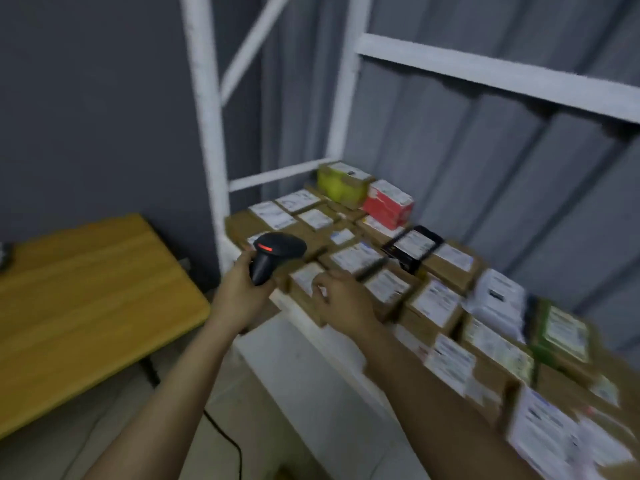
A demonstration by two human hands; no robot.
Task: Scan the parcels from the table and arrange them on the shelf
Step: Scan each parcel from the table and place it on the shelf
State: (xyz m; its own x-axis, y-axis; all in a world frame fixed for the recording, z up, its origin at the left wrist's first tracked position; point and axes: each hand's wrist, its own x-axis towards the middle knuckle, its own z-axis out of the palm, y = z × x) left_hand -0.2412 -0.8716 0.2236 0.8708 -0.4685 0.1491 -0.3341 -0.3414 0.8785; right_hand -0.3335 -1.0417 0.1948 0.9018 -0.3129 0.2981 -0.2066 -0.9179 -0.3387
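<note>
My left hand [242, 287] grips a black barcode scanner [273, 252] with a red strip on its head, held over the front left corner of the white shelf [304, 320]. My right hand [341, 301] rests on a small brown cardboard parcel [303, 284] with a white label at the shelf's front edge, fingers curled on its top and near side. The shelf board is packed with several brown labelled parcels [433, 304]. The frame is blurred.
A yellow-green box [337, 185], a red box [388, 204] and a black box [412, 247] sit among the parcels. A wooden table [90, 299] stands at the left. White shelf uprights [207, 126] rise behind, and a crossbar [485, 72] above.
</note>
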